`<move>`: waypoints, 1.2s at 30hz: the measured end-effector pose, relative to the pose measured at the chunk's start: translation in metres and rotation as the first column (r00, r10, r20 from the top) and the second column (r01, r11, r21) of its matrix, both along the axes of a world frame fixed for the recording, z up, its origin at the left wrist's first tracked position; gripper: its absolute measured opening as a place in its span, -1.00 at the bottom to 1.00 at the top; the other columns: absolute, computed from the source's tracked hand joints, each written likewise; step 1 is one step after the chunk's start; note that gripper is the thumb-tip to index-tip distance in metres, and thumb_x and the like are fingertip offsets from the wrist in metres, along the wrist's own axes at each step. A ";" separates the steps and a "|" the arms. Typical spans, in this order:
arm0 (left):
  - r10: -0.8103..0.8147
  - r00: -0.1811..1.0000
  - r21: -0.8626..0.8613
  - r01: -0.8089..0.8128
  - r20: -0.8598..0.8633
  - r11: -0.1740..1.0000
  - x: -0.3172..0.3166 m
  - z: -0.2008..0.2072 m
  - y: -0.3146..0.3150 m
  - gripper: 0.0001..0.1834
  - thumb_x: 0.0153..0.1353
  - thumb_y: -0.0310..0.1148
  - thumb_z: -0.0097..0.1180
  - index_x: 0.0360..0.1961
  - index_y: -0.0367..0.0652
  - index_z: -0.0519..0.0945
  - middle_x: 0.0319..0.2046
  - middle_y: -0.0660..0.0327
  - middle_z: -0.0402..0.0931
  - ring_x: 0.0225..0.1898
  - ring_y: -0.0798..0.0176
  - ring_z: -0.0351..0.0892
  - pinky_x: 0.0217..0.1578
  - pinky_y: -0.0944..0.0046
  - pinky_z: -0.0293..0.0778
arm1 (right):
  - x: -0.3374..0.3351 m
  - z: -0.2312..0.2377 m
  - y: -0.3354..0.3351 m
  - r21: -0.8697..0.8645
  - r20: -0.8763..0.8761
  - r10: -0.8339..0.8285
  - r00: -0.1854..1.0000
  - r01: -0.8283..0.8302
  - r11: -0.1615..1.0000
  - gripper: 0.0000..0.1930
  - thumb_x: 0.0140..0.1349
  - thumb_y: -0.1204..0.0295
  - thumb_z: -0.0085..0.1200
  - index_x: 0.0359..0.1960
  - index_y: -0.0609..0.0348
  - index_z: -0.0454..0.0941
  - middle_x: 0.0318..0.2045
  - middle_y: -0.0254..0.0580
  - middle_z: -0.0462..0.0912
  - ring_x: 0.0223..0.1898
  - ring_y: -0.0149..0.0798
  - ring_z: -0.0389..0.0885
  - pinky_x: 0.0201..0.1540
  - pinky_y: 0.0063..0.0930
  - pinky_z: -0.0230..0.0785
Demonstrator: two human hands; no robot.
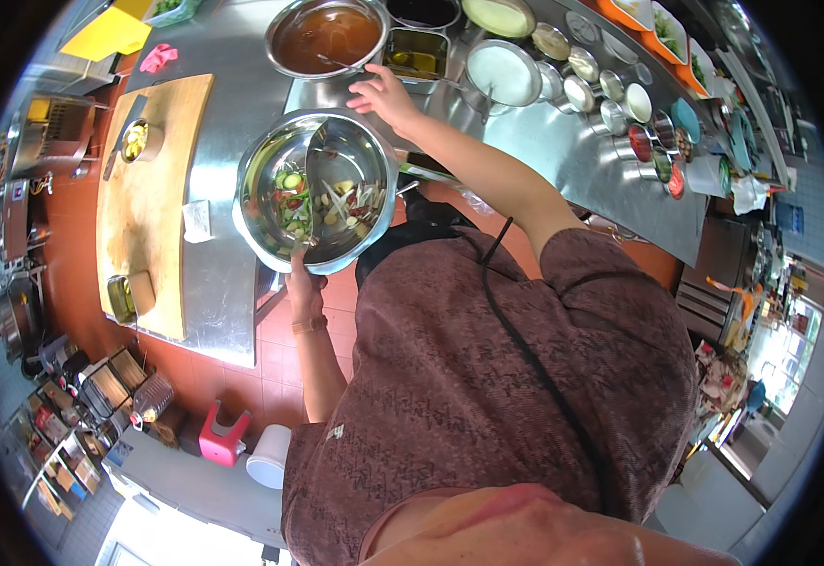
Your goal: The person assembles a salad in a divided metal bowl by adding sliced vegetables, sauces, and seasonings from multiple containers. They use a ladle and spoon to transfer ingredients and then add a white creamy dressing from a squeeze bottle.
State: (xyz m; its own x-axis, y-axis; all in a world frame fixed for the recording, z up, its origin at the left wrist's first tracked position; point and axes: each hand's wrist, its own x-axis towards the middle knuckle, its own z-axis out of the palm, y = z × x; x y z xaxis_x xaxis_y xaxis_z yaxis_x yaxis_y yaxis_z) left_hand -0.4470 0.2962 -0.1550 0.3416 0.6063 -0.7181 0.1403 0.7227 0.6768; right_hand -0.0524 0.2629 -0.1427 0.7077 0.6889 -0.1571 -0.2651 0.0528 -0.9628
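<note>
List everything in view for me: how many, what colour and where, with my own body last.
Divided pot: one, silver, centre
Chopped vegetables: uncounted, mixed green, red, white, in the pot
Large bowl: one, silver, top centre
Liquid: one bowlful, orange-brown, in the large bowl
Ladle: one, silver, in the large bowl
Small bowls: more than ten, mixed, upper right
Trays: at least three, orange, far upper right
Cutting board: one, pale wood, left
Knife: one, dark, on the board
Cloth: one, pink, upper left
Counter: silver, under the board
Background items: uncounted, too small
Shirt: one, brown, lower centre
Left hand: one, bare, gripping the pot's near rim
Right hand: one, bare, near the ladle
</note>
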 end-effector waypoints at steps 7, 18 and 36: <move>0.048 0.999 -0.009 -0.048 -0.003 0.999 0.018 -0.002 -0.016 -0.73 0.41 -0.16 0.13 -0.11 -0.14 0.62 -0.44 0.32 0.60 -0.67 0.43 0.39 -0.73 0.39 0.13 | 0.066 0.061 -0.126 -0.556 0.773 0.290 0.565 0.381 0.739 -0.50 0.37 -0.01 0.22 0.19 0.01 0.52 -0.28 -0.15 0.74 -0.25 -0.18 0.76 -0.24 -0.24 0.58; 0.262 0.965 -0.092 -0.263 -0.020 0.960 0.089 -0.013 -0.066 -0.68 0.34 -0.12 0.26 -0.04 -0.08 0.56 -0.42 0.32 0.55 -0.67 0.41 0.37 -0.72 0.37 0.12 | 0.142 0.007 -0.128 -0.825 0.491 0.648 0.583 0.072 0.560 -0.33 0.34 0.09 0.23 0.40 0.10 0.35 -0.24 -0.12 0.76 -0.27 -0.04 0.77 -0.17 -0.19 0.59; 0.323 0.946 -0.011 -0.323 -0.035 0.946 0.132 -0.007 -0.115 -0.75 0.39 -0.15 0.18 -0.19 -0.12 0.56 -0.53 0.37 0.42 -0.68 0.42 0.29 -0.71 0.34 0.09 | 0.174 0.009 -0.137 -0.070 -0.075 -0.113 0.991 0.108 0.992 -0.76 0.52 0.37 -0.04 -0.04 0.26 0.61 -0.51 -0.28 0.60 -0.53 -0.44 0.50 -0.43 -0.52 0.41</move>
State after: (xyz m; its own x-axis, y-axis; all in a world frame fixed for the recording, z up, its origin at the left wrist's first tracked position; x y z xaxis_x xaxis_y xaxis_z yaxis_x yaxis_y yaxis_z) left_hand -0.3149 0.1809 -0.1619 0.1057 0.6684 -0.7363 -0.0809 0.7438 0.6635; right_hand 0.1220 0.1264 -0.1341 0.7625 0.5933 -0.2582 -0.3366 0.0229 -0.9414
